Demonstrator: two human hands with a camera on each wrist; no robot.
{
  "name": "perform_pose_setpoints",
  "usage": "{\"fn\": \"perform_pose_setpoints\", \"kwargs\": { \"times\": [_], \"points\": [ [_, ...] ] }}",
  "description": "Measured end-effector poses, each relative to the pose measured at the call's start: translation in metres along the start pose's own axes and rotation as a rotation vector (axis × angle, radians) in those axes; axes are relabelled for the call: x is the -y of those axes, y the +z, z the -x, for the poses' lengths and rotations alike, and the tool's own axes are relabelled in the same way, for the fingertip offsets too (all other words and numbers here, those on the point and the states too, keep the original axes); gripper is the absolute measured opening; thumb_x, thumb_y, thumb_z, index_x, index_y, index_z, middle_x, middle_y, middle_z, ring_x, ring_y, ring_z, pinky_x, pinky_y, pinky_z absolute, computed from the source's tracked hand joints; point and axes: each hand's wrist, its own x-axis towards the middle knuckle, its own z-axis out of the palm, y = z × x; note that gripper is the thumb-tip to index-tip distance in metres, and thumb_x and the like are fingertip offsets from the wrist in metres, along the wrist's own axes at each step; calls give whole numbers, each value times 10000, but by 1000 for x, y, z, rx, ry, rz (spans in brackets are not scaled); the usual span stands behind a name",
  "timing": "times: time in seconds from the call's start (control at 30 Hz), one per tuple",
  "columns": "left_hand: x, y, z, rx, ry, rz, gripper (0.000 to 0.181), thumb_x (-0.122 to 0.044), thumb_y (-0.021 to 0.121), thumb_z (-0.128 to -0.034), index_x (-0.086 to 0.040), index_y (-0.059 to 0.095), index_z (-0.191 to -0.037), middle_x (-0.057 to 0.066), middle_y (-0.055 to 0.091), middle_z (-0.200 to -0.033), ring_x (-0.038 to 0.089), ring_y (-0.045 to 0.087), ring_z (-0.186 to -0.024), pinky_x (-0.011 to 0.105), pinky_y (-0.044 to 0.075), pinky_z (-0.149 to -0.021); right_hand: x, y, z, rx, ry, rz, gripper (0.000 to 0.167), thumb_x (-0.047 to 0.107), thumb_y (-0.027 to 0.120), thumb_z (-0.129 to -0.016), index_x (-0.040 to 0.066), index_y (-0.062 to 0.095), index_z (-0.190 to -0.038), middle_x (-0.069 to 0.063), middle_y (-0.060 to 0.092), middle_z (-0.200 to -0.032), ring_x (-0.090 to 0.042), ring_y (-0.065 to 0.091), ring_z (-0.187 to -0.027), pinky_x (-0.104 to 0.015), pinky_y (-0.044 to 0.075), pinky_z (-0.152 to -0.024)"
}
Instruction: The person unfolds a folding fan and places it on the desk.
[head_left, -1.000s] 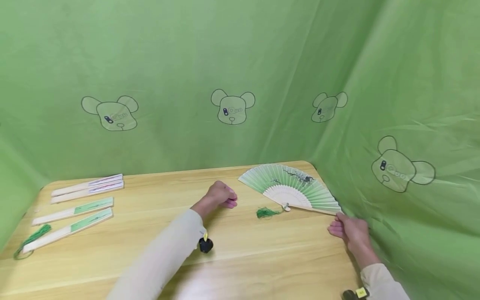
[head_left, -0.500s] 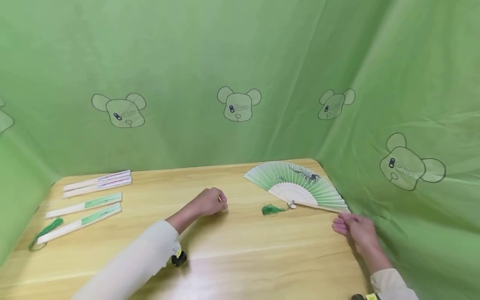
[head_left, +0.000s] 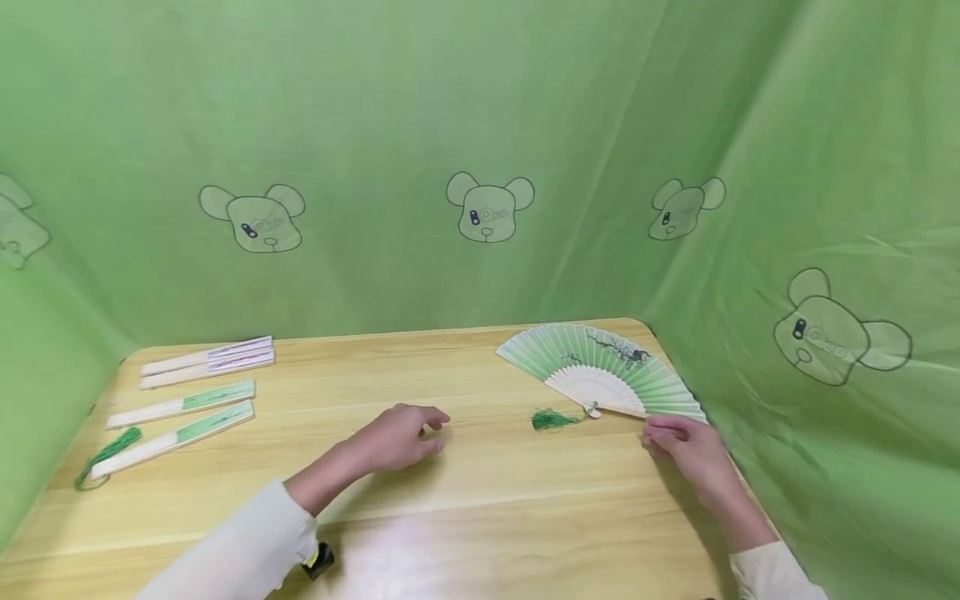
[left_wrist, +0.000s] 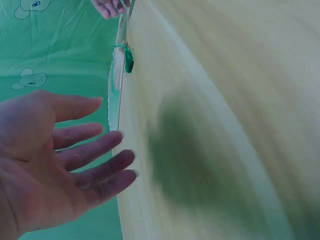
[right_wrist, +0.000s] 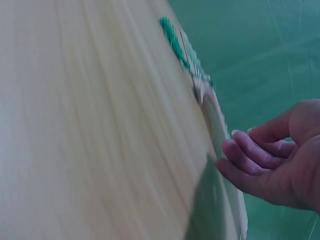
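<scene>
A green-and-white fan [head_left: 592,367] lies spread out at the back right of the table, its green tassel [head_left: 553,418] to the left of its pivot. Just in front of the fan's lower right edge is my right hand [head_left: 693,462], partly overlapping it. In the right wrist view that hand [right_wrist: 280,160] has loosely bent fingers and holds nothing; whether it touches the fan, I cannot tell. My left hand [head_left: 390,437] hovers over the middle of the table. Seen from the left wrist, its fingers [left_wrist: 95,150] are spread and the palm [left_wrist: 35,185] holds nothing.
Several folded fans lie at the table's left: two with purplish patterns [head_left: 243,362] at the back, two with green panels [head_left: 217,395] nearer, and a green tassel [head_left: 116,446] by the nearest. Green curtains [head_left: 375,125] stand behind and at both sides.
My left hand has moved left and its fingers have spread. My right hand has shifted left from the fan's right corner along its lower edge. The fan stays spread.
</scene>
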Motion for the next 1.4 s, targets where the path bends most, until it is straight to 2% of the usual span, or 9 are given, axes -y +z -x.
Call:
{"fn": "perform_pose_setpoints", "kwargs": {
  "times": [0.13, 0.23, 0.4, 0.5, 0.67, 0.83, 1.1, 1.13, 1.4],
  "points": [
    [3, 1, 15, -39, 13, -18, 440, -179, 671, -1008, -56, 598, -1424, 140, 715, -1322, 348, 691, -1194, 500, 617, -1006, 12, 8, 3, 6, -49, 156, 474, 194, 635, -1041, -108, 551, -1396, -263, 712, -1254, 75, 651, -909, -85, 572, -823],
    [6, 1, 26, -116, 19, -79, 474, -179, 697, -990, -57, 587, -1435, 128, 713, -1332, 340, 685, -1215, 513, 592, -1059, 21, 14, 6, 14, -82, 231, 501, 260, 637, -1043, -67, 553, -1414, -294, 667, -1317, -29, 666, -992, -75, 540, -826],
    [15, -3, 47, -235, 1, -190, 512, -190, 751, -949, -65, 602, -1423, 144, 684, -1381, 344, 662, -1269, 521, 560, -1115, 33, 27, 10, 40, -134, 239, 480, 219, 630, -1044, -42, 536, -1436, -279, 662, -1341, -332, 682, -1176, -75, 518, -866],
    [23, -7, 60, -279, -6, -245, 529, -198, 769, -934, -68, 606, -1420, 167, 669, -1396, 371, 652, -1278, 539, 563, -1105, 40, 35, 12, 58, -152, 223, 476, 196, 630, -1042, -36, 526, -1444, -271, 656, -1356, -393, 655, -1220, -96, 532, -888],
    [36, -11, 76, -378, 28, -329, 549, -188, 812, -894, -57, 622, -1393, 177, 690, -1352, 364, 679, -1211, 517, 610, -1032, 50, 45, 15, 69, -189, 242, 484, 236, 624, -1050, -18, 526, -1451, -268, 642, -1382, -431, 637, -1253, -341, 613, -995],
    [47, -10, 86, -471, 65, -436, 595, -206, 859, -845, -45, 629, -1370, 175, 696, -1325, 342, 687, -1176, 496, 614, -1031, 60, 54, 20, 56, -222, 242, 503, 304, 618, -1055, 4, 534, -1449, -254, 636, -1401, -443, 627, -1281, -558, 553, -1095],
    [64, -14, 99, -505, 10, -478, 640, -224, 853, -854, -2, 595, -1395, 204, 654, -1373, 367, 642, -1237, 537, 567, -1092, 71, 68, 26, 17, -293, 235, 438, 218, 644, -1039, 2, 567, -1413, -222, 659, -1375, -353, 662, -1234, -384, 585, -1088],
    [67, -15, 101, -506, -2, -477, 642, -227, 849, -859, 2, 589, -1400, 209, 647, -1380, 373, 635, -1244, 545, 563, -1092, 71, 69, 26, 17, -297, 234, 436, 215, 642, -1040, 5, 565, -1415, -222, 657, -1376, -355, 660, -1234, -451, 569, -1098],
    [91, -25, 116, -513, -34, -404, 633, -224, 826, -873, -18, 576, -1418, 198, 608, -1429, 386, 583, -1290, 591, 531, -1113, 65, 78, 22, 15, -368, 223, 488, 234, 678, -1019, -17, 556, -1419, -239, 638, -1394, -403, 657, -1233, -533, 553, -1092]
  ]
}}
